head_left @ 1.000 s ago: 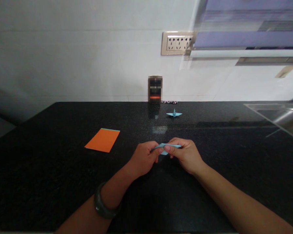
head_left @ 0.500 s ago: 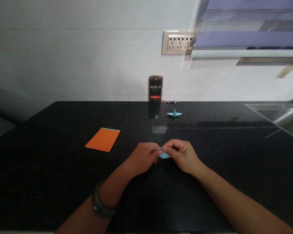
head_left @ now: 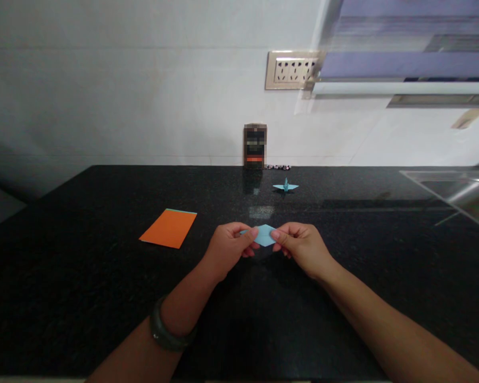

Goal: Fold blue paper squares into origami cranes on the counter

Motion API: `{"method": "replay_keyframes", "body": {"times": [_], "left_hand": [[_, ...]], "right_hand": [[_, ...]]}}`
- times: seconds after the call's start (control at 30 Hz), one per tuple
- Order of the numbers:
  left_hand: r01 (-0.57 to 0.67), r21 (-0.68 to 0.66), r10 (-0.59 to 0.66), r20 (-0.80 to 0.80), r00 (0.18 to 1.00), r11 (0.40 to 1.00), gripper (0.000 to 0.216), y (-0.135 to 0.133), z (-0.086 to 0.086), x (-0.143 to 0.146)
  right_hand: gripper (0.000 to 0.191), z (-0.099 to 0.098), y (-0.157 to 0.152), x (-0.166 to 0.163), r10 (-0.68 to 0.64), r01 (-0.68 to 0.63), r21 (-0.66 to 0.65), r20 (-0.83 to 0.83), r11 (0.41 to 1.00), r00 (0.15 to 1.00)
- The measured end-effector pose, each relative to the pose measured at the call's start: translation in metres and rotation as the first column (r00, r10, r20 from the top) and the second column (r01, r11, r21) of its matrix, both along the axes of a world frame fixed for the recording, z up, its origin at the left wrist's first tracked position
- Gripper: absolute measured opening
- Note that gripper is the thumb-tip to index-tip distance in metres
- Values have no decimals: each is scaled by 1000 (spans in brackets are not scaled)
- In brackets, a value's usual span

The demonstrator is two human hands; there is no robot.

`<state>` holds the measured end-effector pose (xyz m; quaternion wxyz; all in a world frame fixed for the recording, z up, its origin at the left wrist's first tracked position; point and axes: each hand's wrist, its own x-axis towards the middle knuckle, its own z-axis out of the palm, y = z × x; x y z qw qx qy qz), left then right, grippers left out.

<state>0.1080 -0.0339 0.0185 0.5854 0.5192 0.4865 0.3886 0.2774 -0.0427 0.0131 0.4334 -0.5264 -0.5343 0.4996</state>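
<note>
A small folded piece of light blue paper [head_left: 264, 234] is held just above the black counter [head_left: 343, 298], showing a flat diamond face. My left hand [head_left: 227, 249] pinches its left end between thumb and fingers. My right hand [head_left: 301, 247] pinches its right end the same way. A dark bangle sits on my left wrist. Farther back on the counter stands a finished light blue paper crane [head_left: 285, 186]. An orange sheet of paper [head_left: 168, 228] lies flat to the left of my hands.
A small dark box [head_left: 255, 146] stands against the white tiled wall, with a patterned item beside it. A wall socket strip [head_left: 291, 69] is above. A steel sink [head_left: 459, 194] lies at the right; a shelf hangs over it.
My hands have drawn slightly apart and risen, and the blue paper has turned from a narrow edge-on strip to a flat diamond facing me.
</note>
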Motion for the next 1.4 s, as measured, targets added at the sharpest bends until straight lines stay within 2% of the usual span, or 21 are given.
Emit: {"method": "replay_keyframes", "body": {"times": [0.1, 0.17, 0.23, 0.27, 0.3, 0.37, 0.43, 0.53, 0.73, 0.83, 0.9, 1.13, 1.27, 1.4], "left_hand": [[35, -145, -5, 201, 980, 989, 28, -1, -3, 2], [70, -209, -14, 256, 966, 975, 27, -2, -5, 3], [37, -252, 31, 261, 965, 967, 22, -2, -6, 5], [8, -270, 63, 256, 965, 963, 19, -3, -7, 5], [-16, -284, 91, 250, 964, 959, 17, -3, -7, 6], [-49, -302, 123, 234, 964, 952, 13, -3, -7, 7], [-62, -299, 129, 212, 969, 952, 12, -3, -8, 7], [-71, -283, 127, 186, 974, 957, 14, -3, -8, 8], [-87, -273, 140, 181, 973, 958, 17, -3, -7, 9], [-96, -250, 146, 188, 971, 963, 18, -4, -5, 9], [-101, -227, 143, 182, 973, 969, 19, -5, -5, 10], [-100, -179, 121, 109, 987, 979, 15, -5, -7, 11], [-101, -168, 122, 118, 985, 981, 18, -5, -8, 12], [-101, -164, 120, 105, 987, 981, 20, -5, -8, 12]], "right_hand": [[29, -1, -1, 0, 49, -49, -7, 30, 999, 998], [28, -3, 0, 1, 105, -108, 21, 98, 994, 990], [24, -5, 0, 3, 56, -101, 202, 217, 974, 974], [26, -5, 0, 4, -12, -93, 346, 288, 934, 958], [32, -5, 0, 5, -99, -99, 498, 355, 861, 930], [30, -3, -1, 5, -191, -233, 676, 490, 699, 851], [19, -1, -2, 4, -193, -404, 695, 611, 595, 767], [13, 0, -3, 2, -168, -535, 640, 714, 551, 680], [15, -1, -2, 1, -165, -561, 630, 731, 537, 662], [17, -1, -2, 0, -147, -564, 615, 737, 550, 660], [19, -1, -3, -2, -127, -553, 600, 736, 578, 665], [15, -4, -5, -9, -76, -412, 544, 665, 731, 743], [9, -4, -4, -9, -68, -339, 525, 610, 780, 789], [10, -4, -2, -8, -29, -325, 480, 594, 815, 804]]}}
